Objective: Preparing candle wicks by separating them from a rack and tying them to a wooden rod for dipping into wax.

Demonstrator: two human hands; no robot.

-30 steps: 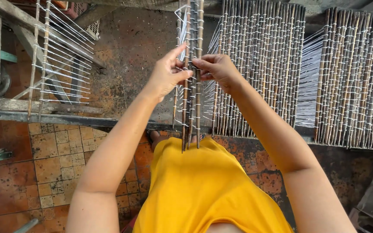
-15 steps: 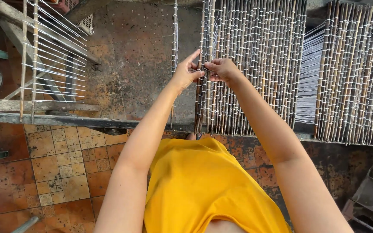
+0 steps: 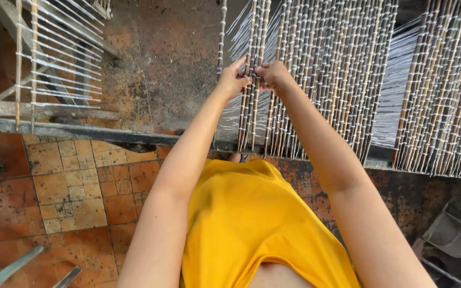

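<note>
While my left hand (image 3: 234,80) and right hand (image 3: 273,74) pinch thin sticks (image 3: 253,80), tied rows (image 3: 337,69) fill the right; loose white threads (image 3: 60,53) remain left.

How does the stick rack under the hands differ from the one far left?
The stick rack under the hands is packed with many close-set sticks; the far-left rack shows only two sticks with long bare threads. The left hand and right hand pinch sticks on the first; nothing touches the far-left one. Both are thin sticks tied with white thread.
</note>
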